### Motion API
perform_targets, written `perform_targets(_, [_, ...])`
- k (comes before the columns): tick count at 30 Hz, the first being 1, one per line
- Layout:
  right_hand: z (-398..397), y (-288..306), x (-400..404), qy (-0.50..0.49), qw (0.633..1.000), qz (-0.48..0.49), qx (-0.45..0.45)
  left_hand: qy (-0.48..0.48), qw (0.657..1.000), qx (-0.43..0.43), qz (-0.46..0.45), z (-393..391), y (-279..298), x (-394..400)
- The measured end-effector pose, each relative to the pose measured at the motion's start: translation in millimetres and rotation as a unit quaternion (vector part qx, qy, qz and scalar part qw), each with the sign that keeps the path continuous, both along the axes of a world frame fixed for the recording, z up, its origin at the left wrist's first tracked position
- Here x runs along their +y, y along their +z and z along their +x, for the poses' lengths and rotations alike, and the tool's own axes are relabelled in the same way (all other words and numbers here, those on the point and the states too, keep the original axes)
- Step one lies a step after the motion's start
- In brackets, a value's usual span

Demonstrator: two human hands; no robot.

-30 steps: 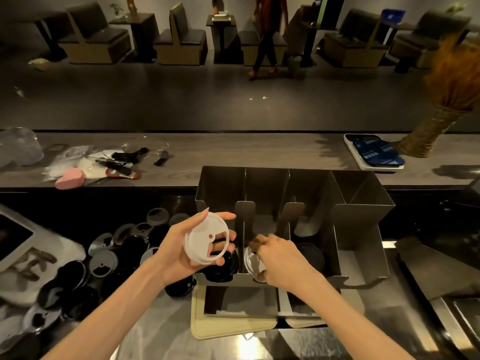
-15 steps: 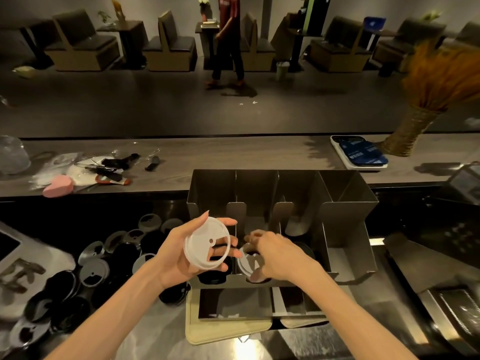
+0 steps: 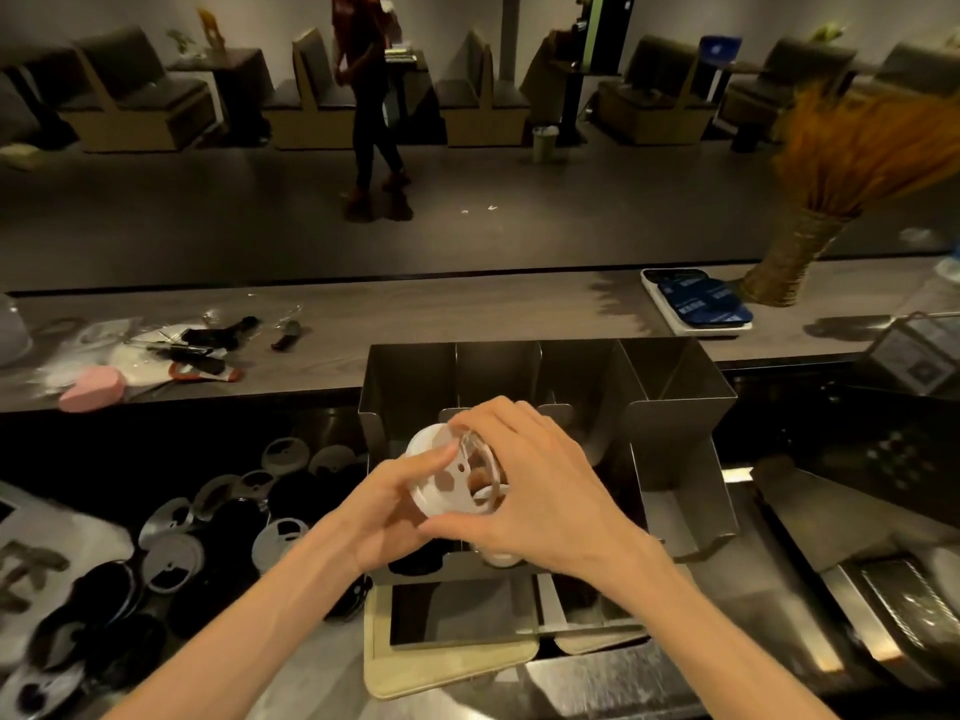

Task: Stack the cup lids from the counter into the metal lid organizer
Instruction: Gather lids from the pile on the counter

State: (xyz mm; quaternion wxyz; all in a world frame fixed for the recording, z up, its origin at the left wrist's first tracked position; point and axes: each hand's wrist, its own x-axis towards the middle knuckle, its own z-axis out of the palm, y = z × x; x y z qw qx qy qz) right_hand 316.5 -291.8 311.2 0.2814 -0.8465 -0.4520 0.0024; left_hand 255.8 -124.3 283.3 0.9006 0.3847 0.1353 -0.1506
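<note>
Both hands hold one clear lid (image 3: 451, 478) above the metal organizer (image 3: 675, 407), left hand (image 3: 387, 504) and right hand (image 3: 535, 491) fingers curled on its rim; judged best: keep it level, centre over a slot, then release.

Two bare forearms are seen entering from the bottom of the frame, one from the lower left and one from the lower right. No sleeve is worn on either as far as the frame edge. The left hand (image 3: 395, 506) and right hand (image 3: 540, 491) are ungloved. No ring or watch can be made out, though the light is dim.
</note>
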Motion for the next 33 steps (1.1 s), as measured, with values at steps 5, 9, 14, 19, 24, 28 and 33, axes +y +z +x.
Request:
perform_targets(5, [17,6,-16,0.078,0.995,-0.017,0.067,-0.020,1.000,0.007,0.011,1,10,-1])
perform_targets(9, [11,2,-10,0.024,0.996,0.015,0.083,0.007,0.995,-0.006,0.103,0,6,-7])
perform_targets(14, [13,1,-5,-0.010,0.993,0.006,0.118,-0.018,0.990,-0.075,0.116,-1,-2,-3])
perform_targets(19, [18,-2,-8,0.006,0.994,0.032,0.102,0.020,0.984,-0.103,0.143,-2,-4,0])
perform_targets(24, [19,-4,-3,0.023,0.992,0.053,0.116,0.049,0.958,-0.145,0.244,-4,-5,2])
perform_targets(28, [34,-3,-16,0.038,0.993,-0.023,0.113,0.106,0.887,-0.181,0.412,-4,0,10])
perform_targets(33, [33,-28,-7,0.047,0.962,-0.262,-0.059,0.161,0.851,-0.156,0.475,-5,-6,24])
